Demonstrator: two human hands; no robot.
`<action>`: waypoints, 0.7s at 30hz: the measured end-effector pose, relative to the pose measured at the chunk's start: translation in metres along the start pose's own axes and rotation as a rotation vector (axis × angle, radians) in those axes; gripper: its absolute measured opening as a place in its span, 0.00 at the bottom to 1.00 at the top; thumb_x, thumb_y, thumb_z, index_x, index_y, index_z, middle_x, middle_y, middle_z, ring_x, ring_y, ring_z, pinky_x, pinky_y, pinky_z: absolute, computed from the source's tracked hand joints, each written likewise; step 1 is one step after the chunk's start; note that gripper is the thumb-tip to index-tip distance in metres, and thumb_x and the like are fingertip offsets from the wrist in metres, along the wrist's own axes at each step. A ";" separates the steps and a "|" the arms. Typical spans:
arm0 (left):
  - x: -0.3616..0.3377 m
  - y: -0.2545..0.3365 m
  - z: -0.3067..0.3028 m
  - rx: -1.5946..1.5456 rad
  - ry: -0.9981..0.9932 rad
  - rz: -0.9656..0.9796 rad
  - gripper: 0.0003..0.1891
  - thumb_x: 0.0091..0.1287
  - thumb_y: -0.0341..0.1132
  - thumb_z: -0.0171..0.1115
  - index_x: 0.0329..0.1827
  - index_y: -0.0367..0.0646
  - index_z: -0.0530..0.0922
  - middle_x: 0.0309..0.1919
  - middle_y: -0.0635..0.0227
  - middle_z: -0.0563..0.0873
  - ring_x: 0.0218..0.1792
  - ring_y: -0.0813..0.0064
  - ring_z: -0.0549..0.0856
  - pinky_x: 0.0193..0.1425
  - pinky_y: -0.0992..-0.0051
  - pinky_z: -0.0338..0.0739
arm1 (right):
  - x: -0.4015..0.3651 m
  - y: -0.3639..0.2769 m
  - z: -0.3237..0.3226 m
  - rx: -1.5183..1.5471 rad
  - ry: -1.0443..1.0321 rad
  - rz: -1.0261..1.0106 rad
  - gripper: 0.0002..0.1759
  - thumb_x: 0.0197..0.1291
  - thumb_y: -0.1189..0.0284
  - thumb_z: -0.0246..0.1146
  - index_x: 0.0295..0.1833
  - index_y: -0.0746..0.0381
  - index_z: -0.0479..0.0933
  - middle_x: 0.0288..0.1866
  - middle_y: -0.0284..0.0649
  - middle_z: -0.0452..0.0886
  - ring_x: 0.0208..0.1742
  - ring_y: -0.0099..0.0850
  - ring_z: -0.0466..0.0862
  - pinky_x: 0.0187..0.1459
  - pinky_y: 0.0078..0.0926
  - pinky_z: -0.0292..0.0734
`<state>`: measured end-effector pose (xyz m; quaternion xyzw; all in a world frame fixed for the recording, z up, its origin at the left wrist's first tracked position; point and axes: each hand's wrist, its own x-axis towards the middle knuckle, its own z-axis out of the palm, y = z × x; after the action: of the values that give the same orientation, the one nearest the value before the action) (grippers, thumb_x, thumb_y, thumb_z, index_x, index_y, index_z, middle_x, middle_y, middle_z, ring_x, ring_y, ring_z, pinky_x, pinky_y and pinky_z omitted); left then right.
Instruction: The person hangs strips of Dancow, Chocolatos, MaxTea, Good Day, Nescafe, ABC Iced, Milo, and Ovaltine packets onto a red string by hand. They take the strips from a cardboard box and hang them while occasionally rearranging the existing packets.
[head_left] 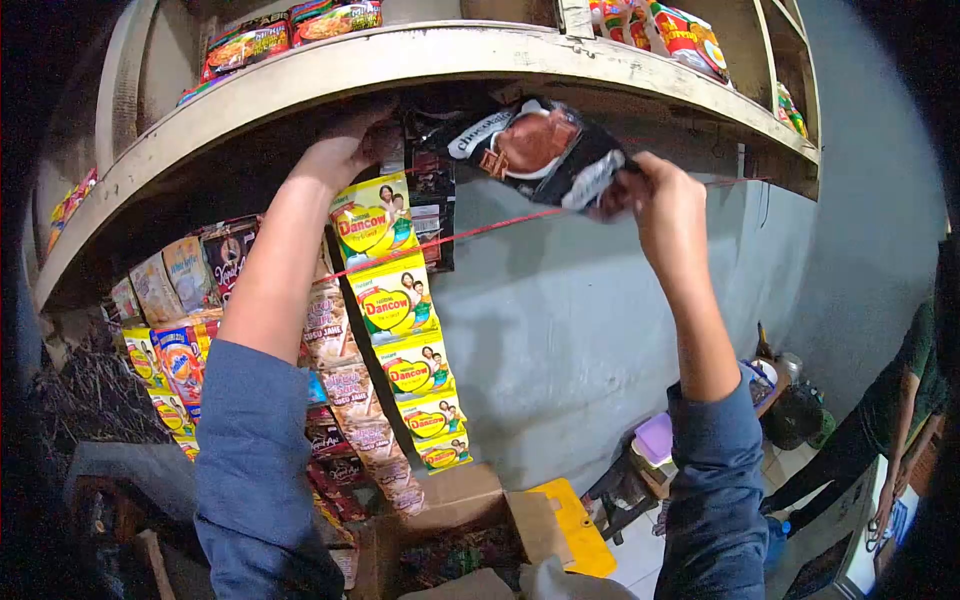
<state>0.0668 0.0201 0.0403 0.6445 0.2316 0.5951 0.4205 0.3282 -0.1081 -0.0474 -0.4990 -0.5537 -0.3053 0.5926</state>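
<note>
My right hand (662,205) is closed on the right end of a black chocolate drink sachet (535,145), which is stretched out sideways just under the shelf's front edge. The sachet shows a cup picture and the word "chocolate". My left hand (352,148) is raised to the underside of the shelf, near the top of a hanging strip of yellow Dancow sachets (395,305). Shadow hides its fingers, so their grip does not show. Dark sachets (432,225) hang just behind, and a red string (480,228) runs across below the chocolate sachet.
Noodle packs stand on the wooden shelf (450,52) overhead. More sachet strips (345,380) hang at the left. Below are an open cardboard box (465,500) and a yellow folder-like sheet (570,525). Another person (890,400) is at the right, near a purple container (655,438).
</note>
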 end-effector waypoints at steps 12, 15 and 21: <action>0.000 -0.017 -0.007 0.113 -0.079 -0.058 0.09 0.59 0.34 0.57 0.42 0.45 0.77 0.38 0.70 0.80 0.40 0.77 0.76 0.48 0.74 0.71 | -0.015 0.049 0.101 -0.066 -0.293 -0.231 0.13 0.53 0.70 0.49 0.41 0.61 0.75 0.38 0.50 0.76 0.41 0.46 0.75 0.48 0.42 0.66; -0.007 -0.018 -0.005 0.487 -0.108 0.039 0.14 0.57 0.36 0.60 0.43 0.39 0.76 0.38 0.67 0.81 0.38 0.78 0.77 0.46 0.76 0.72 | -0.012 0.023 0.100 0.085 -0.235 -0.106 0.17 0.56 0.61 0.48 0.38 0.60 0.77 0.37 0.48 0.78 0.41 0.45 0.77 0.49 0.40 0.66; -0.029 -0.009 0.010 0.944 -0.063 0.207 0.21 0.48 0.45 0.66 0.41 0.40 0.78 0.31 0.62 0.83 0.30 0.74 0.81 0.34 0.76 0.75 | -0.007 -0.016 0.115 0.467 -0.254 0.043 0.26 0.51 0.51 0.56 0.37 0.67 0.76 0.32 0.52 0.79 0.37 0.46 0.79 0.39 0.34 0.71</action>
<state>0.0731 -0.0012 0.0168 0.8023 0.3981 0.4439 0.0274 0.2717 -0.0077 -0.0623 -0.3948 -0.6685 -0.0913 0.6237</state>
